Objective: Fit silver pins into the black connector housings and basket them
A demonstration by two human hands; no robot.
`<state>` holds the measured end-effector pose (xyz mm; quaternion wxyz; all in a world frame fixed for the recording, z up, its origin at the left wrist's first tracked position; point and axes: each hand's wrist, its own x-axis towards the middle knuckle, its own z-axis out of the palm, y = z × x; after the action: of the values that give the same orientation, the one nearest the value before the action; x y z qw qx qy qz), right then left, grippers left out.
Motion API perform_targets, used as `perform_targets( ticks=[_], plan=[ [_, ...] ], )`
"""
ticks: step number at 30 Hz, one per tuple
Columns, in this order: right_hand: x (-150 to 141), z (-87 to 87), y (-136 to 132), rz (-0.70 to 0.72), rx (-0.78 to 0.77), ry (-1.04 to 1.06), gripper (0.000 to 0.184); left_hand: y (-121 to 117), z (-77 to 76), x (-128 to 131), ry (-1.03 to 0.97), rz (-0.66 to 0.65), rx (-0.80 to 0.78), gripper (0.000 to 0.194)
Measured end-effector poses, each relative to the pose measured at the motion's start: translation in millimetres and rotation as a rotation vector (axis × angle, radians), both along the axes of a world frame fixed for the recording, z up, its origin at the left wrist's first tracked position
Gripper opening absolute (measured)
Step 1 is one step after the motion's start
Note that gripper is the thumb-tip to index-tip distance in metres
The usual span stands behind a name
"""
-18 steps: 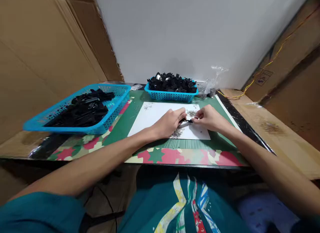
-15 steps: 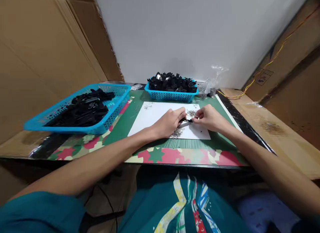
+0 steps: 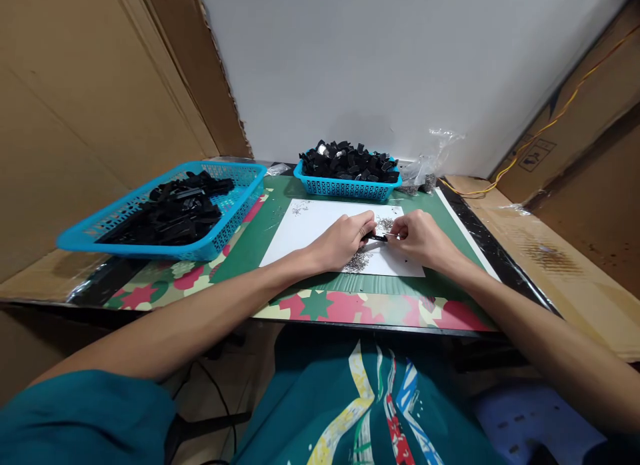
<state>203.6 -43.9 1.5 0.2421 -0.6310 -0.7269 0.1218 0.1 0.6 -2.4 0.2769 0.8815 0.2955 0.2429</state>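
Over the white sheet [image 3: 310, 228], my left hand [image 3: 345, 240] is closed around a small black plastic part [image 3: 379, 238] whose end points to the right. My right hand [image 3: 417, 237] is beside that end, thumb and fingers pinched on a thin metallic piece, too small to name, that reaches toward the part. Below my left hand lies a heap of tiny metal pieces [image 3: 356, 262]. Another small heap of them [image 3: 385, 223] sits behind, between the hands, and a few dark bits [image 3: 299, 208] are scattered at the sheet's far left corner.
A wide blue basket [image 3: 240, 212] with long black parts [image 3: 175, 212] stands at left. Behind the sheet is a smaller blue basket [image 3: 345, 187] heaped with black pieces [image 3: 345, 160]. Clear plastic bags [image 3: 423, 172] lie at back right. Cardboard walls [image 3: 100, 85] flank the table; a yellow cable [image 3: 530, 142] hangs right.
The fingers of my right hand have drawn back slightly from the black part's end, and a thin metallic piece shows between them. My left hand keeps its hold. The camera view has shifted a little.
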Motion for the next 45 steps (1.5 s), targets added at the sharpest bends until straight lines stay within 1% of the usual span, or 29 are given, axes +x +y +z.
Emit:
perform_targets(
  ticks=[5, 8, 14, 17, 19, 21, 24, 26, 27, 29, 32, 34, 36, 39, 45],
  plan=[
    [-6, -0.8, -3, -0.025, 0.005, -0.066, 0.012, -2, 1.1, 1, -0.017, 0.003, -0.013, 0.028],
    [-7, -0.6, -4, -0.016, 0.026, -0.083, 0.014, -2, 0.4, 2, -0.021, 0.013, -0.014, 0.026],
    [1, 4.4, -2, 0.112, 0.024, -0.051, 0.030, 1, -1.4, -1, -0.014, 0.025, -0.023, 0.028],
    [9, 9.2, -2, 0.144, 0.018, -0.065, 0.037, 1, -0.1, -1, -0.009, 0.028, -0.038, 0.030],
    [16, 12.0, -1, 0.156, 0.021, -0.073, 0.038, 1, 1.2, -1, -0.005, 0.026, -0.031, 0.031],
    [23, 13.5, 2, 0.175, 0.057, -0.064, 0.032, 1, 1.9, -1, -0.001, 0.025, -0.023, 0.031],
    [31, 13.3, 6, 0.196, 0.189, 0.000, 0.027, 1, 2.1, -1, -0.004, 0.024, -0.030, 0.030],
    [33, 12.4, 7, 0.160, 0.282, 0.082, 0.025, 1, 1.8, -1, -0.002, 0.023, -0.033, 0.030],
    [32, 12.0, 7, 0.125, 0.301, 0.144, 0.024, 1, 1.7, -1, 0.001, 0.024, -0.034, 0.030],
    [30, 11.1, 7, 0.065, 0.263, 0.320, 0.025, 1, 1.7, -1, -0.001, 0.025, -0.040, 0.031],
    [23, 7.3, 6, 0.013, 0.089, 0.638, 0.039, 1, 1.7, -1, -0.016, 0.021, -0.062, 0.032],
    [20, 2.4, 8, -0.003, -0.004, 0.767, 0.046, 1, 1.7, -1, -0.017, 0.023, -0.079, 0.034],
    [18, -3.4, 10, -0.001, -0.058, 0.800, 0.048, 1, 1.6, -2, -0.018, 0.027, -0.092, 0.035],
    [19, -10.3, 14, 0.022, -0.077, 0.787, 0.048, 1, 1.5, -2, -0.029, 0.024, -0.105, 0.035],
    [19, -12.3, 14, 0.025, -0.079, 0.802, 0.047, 2, -0.5, -1, -0.041, 0.025, -0.115, 0.036]
  ],
)
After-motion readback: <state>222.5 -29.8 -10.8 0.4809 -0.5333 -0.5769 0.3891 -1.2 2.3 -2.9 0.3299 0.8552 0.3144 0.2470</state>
